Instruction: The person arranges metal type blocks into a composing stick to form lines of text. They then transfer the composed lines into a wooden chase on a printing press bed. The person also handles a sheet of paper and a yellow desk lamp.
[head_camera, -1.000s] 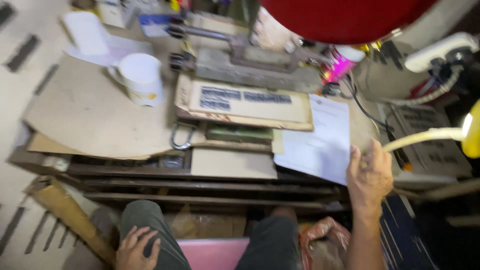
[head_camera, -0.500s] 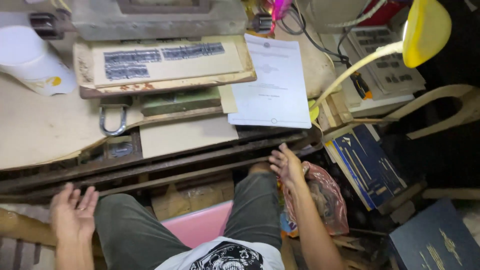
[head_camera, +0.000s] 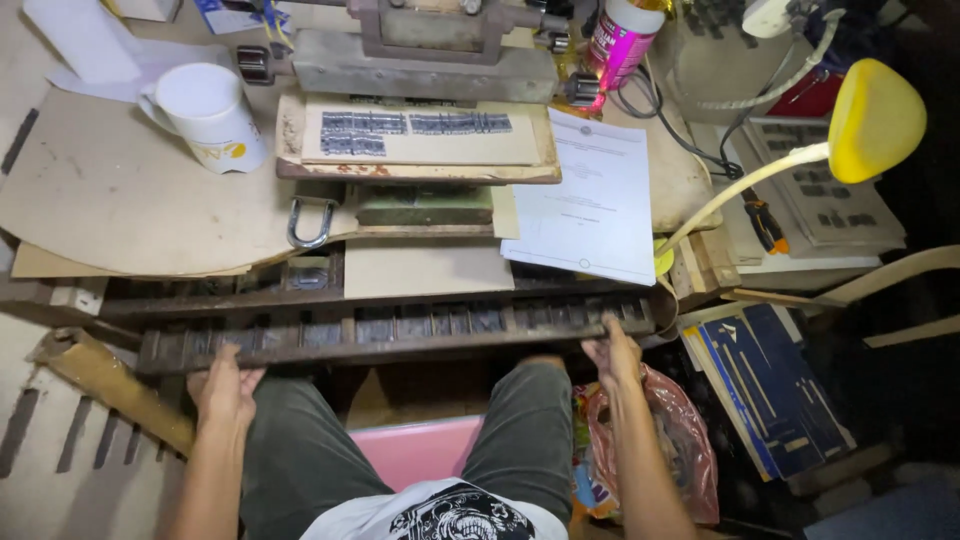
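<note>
A long dark wooden drawer (head_camera: 400, 335) with many small compartments of metal type sticks out from under the worktable, above my knees. My left hand (head_camera: 225, 385) grips its front edge near the left end. My right hand (head_camera: 612, 358) holds the front edge near the right end. I sit on a pink stool (head_camera: 415, 447). On the table above lies a flat tray (head_camera: 420, 140) holding rows of grey metal type, in front of a grey metal press (head_camera: 420, 50).
A white mug (head_camera: 210, 115) stands at the left on brown cardboard (head_camera: 120, 210). A printed white sheet (head_camera: 595, 195) lies to the right. A yellow lamp (head_camera: 875, 120) reaches over the right side. Blue books (head_camera: 770, 385) and a plastic bag (head_camera: 660, 430) lie by my right leg.
Both hands have moved up from beside my legs onto the drawer's front edge. The compartment drawer now stands pulled out toward me. The view has shifted left.
</note>
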